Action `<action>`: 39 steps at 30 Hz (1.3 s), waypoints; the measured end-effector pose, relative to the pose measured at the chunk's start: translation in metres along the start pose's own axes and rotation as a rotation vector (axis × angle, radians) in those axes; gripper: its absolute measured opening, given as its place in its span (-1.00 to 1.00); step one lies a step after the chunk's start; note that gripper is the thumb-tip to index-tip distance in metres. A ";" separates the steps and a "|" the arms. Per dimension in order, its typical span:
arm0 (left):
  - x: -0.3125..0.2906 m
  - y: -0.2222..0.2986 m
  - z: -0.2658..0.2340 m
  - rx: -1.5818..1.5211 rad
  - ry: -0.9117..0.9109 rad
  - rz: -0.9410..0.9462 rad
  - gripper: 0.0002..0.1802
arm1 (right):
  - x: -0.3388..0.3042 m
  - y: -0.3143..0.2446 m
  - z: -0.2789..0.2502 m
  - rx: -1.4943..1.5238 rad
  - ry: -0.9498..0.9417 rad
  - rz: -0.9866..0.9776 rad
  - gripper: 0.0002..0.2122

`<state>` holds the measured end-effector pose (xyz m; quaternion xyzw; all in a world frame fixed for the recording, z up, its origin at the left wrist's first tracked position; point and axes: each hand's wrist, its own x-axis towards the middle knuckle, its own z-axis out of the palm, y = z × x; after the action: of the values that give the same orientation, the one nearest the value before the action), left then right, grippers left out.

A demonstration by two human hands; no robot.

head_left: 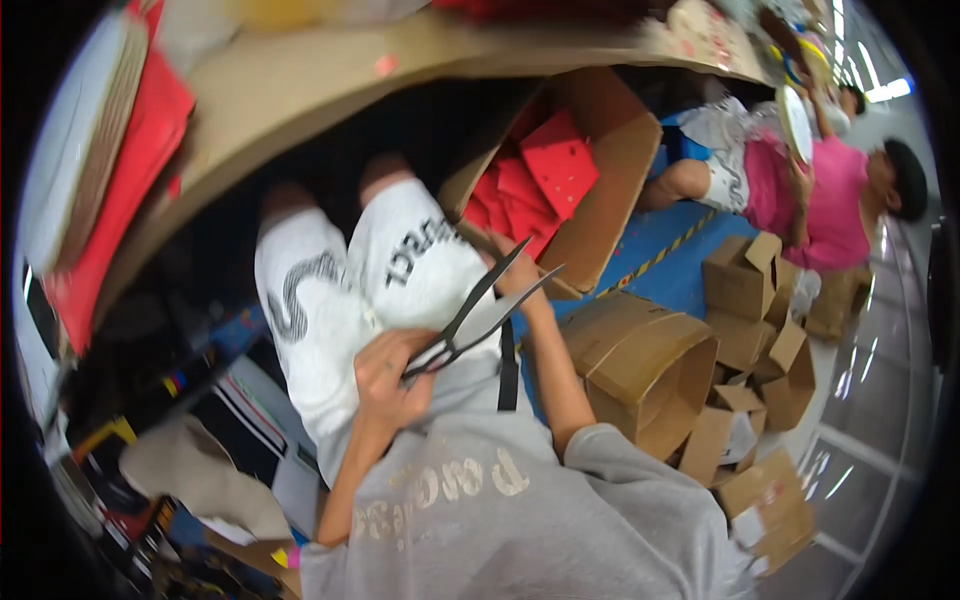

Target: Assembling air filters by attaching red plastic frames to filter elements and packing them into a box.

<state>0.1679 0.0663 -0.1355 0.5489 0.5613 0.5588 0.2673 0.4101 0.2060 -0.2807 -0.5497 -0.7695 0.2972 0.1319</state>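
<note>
My left hand [388,378] grips the handles of a pair of dark metal scissors [487,308], whose blades are spread and point up and right. My right hand [517,268] reaches past the blade tips to the rim of an open cardboard box [615,150] holding several red punched sheets [545,172]. The fingers are partly hidden, so its grip is unclear. Below are my white printed shorts [335,290] and grey shirt [520,510].
A tan tabletop edge [330,85] curves overhead, with red sheets [130,170] at its left. Empty cardboard boxes [650,365] pile up at right on a blue floor mat [670,245]. A person in a pink shirt [835,205] sits at the far right.
</note>
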 end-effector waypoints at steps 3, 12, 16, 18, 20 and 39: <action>-0.006 -0.001 0.003 0.041 -0.059 -0.052 -0.79 | -0.016 0.024 -0.009 -0.265 0.005 0.181 -0.52; 0.001 0.000 0.015 0.086 0.000 -0.015 -0.86 | 0.024 0.047 -0.009 -0.354 -0.076 0.143 -0.70; 0.009 0.006 0.014 0.063 -0.004 -0.034 -0.91 | 0.054 0.017 -0.002 -0.335 -0.026 0.191 -0.69; 0.010 0.010 0.011 0.073 -0.014 -0.129 -0.89 | 0.077 0.005 0.011 -0.319 0.037 0.197 -0.70; 0.006 0.006 0.011 0.046 0.051 -0.151 -0.87 | 0.099 -0.014 0.020 -0.220 0.076 0.213 -0.72; 0.001 -0.009 -0.036 -0.303 0.278 -0.703 -0.70 | -0.015 -0.177 -0.047 0.852 -0.339 0.290 -0.77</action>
<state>0.1321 0.0572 -0.1357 0.1971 0.6569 0.5785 0.4415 0.3045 0.1683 -0.1345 -0.4924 -0.5052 0.6867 0.1753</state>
